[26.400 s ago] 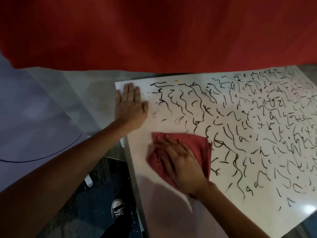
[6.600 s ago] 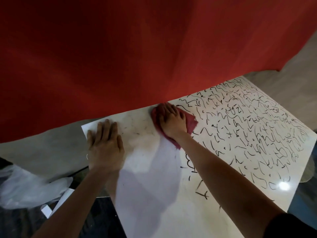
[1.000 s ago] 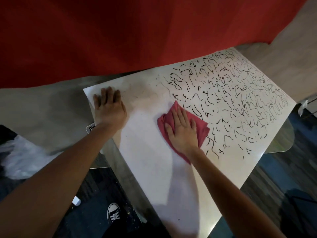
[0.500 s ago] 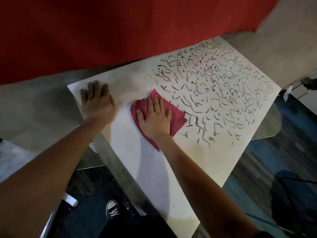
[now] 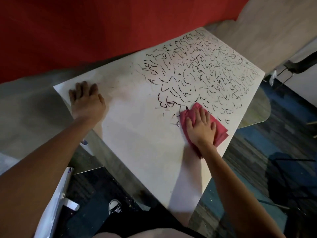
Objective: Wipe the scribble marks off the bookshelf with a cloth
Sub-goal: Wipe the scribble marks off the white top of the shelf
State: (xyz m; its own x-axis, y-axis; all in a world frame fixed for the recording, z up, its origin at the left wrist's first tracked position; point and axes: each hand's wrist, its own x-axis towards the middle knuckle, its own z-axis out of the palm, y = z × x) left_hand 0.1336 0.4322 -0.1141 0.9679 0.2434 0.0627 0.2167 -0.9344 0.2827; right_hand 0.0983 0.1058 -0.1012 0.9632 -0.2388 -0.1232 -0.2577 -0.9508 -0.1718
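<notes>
Fingers straight, the right hand (image 5: 200, 126) presses the red cloth (image 5: 222, 133) on the white bookshelf panel (image 5: 137, 143); in half a second both slid toward 4 o'clock, to the near edge of the scribble marks (image 5: 205, 74). The left hand (image 5: 86, 102) stays flat, fingers straight, at the 10 o'clock corner.

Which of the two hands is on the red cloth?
The right hand, fingers flat on the cloth; the left hand rests on the bare bookshelf.
</notes>
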